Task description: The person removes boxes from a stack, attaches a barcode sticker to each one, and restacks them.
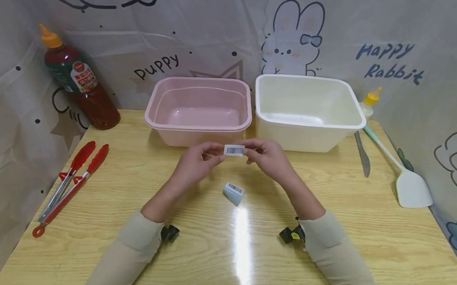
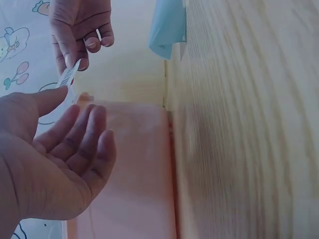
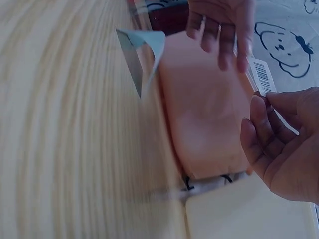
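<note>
- A small barcode label (image 1: 234, 150) is held in the air above the table (image 1: 223, 245), in front of the pink tub (image 1: 199, 108), between the two hands.
- Its long axis is kept level, from left to right, and its printed face is turned toward the person; in the wrist views it is seen edge-on.
- The label is judged to be already taken off its carrier; where it is to be stuck is not shown, so this part seems to be left.
- The left end is pinched by the left hand (image 1: 196, 160), the other fingers being loosely spread.
- The right end is pinched by the right hand (image 1: 268, 155) with thumb and forefinger.
- A small blue block (image 1: 233, 193) with a second barcode is seen lying on the table just below the hands, touched by neither.
- Behind, a white tub (image 1: 307, 110) is placed just beside the pink one.
</note>
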`<state>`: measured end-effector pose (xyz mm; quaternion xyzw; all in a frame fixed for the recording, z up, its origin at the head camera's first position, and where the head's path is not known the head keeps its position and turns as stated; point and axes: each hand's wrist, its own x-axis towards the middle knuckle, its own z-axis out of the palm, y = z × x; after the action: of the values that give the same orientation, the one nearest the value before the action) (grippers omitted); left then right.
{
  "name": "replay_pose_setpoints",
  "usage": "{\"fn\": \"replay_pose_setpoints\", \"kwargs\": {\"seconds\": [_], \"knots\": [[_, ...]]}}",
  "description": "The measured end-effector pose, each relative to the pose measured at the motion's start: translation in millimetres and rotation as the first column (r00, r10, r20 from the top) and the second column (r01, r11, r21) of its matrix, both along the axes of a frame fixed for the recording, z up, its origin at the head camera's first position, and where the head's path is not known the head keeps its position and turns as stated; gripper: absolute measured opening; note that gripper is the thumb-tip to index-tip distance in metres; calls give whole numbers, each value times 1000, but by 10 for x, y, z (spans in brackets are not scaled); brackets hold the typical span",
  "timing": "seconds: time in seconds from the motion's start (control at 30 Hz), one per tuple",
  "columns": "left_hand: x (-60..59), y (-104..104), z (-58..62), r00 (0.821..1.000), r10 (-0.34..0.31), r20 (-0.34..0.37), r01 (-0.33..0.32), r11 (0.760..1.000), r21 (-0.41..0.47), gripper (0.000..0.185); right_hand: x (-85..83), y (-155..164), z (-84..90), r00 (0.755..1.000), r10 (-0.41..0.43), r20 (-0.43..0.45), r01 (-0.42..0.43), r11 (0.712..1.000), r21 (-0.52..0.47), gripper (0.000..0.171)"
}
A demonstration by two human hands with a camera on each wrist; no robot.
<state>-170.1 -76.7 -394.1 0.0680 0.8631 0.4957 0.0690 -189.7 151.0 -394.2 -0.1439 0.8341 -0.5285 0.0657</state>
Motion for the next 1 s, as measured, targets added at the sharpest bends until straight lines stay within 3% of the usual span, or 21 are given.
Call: {"fn": "replay_pose_setpoints", "kwargs": {"seconds": [0.23,0.6,0.8,1.0], "knots": [[-77,-67,-38,998,47,32,-52,984,171,23,-6,-192,-26,1000,-2,-18,2,1000,14,25],[-138,-231,-143,992,90,85,-106,972,207,23,-84,-394,-152,989,-49,142,64,992,-108,21],[-152,-337,-160,989,129,74,-139,978,155,25,-147,-522,-189,988,-51,145,60,997,-55,21],[-178,-418,-172,982,174,75,-184,969,164,28,-171,-650,-194,988,-30,151,39,998,-58,26]]}}
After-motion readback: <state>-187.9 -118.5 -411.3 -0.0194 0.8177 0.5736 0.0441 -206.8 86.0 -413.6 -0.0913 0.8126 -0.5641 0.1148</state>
